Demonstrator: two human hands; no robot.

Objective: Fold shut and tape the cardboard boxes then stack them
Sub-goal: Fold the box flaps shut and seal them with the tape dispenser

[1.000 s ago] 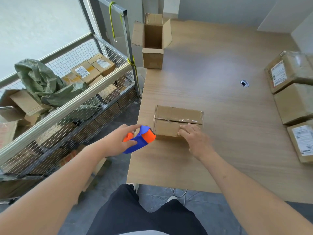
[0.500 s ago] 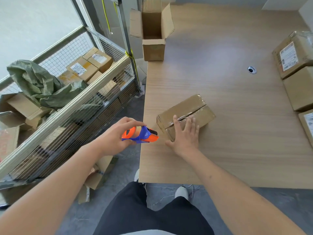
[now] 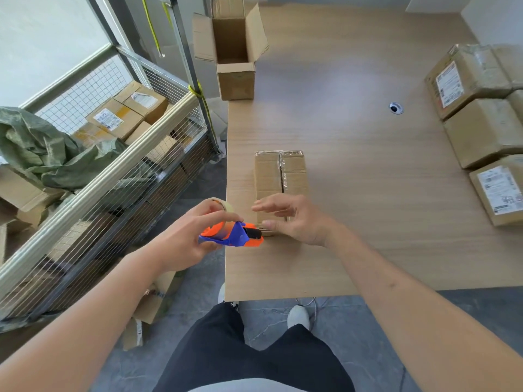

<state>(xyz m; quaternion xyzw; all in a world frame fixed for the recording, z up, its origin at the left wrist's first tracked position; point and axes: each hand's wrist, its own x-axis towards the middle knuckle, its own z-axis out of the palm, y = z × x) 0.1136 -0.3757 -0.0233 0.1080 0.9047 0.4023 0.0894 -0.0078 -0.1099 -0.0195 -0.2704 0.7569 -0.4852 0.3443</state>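
A small closed cardboard box (image 3: 280, 174) lies on the wooden table (image 3: 353, 193) near its left edge, long side running away from me, with a strip of clear tape along its top seam. My left hand (image 3: 186, 236) grips an orange and blue tape dispenser (image 3: 232, 234) whose nose sits at the box's near end. My right hand (image 3: 294, 216) hovers over the near end of the box, fingers straight and spread, thumb close to the dispenser's nose. An open box (image 3: 233, 52) with raised flaps stands at the table's far left corner.
Several taped boxes with labels (image 3: 478, 108) are grouped along the table's right edge. A wire cage cart (image 3: 99, 188) to the left holds cardboard boxes and a green sack. A cable hole (image 3: 395, 108) sits in the tabletop. My legs and shoes show below the table's front edge.
The box has been turned from crosswise to pointing away from me. My right hand has lifted off it and my left hand has brought the dispenser up to its near end.
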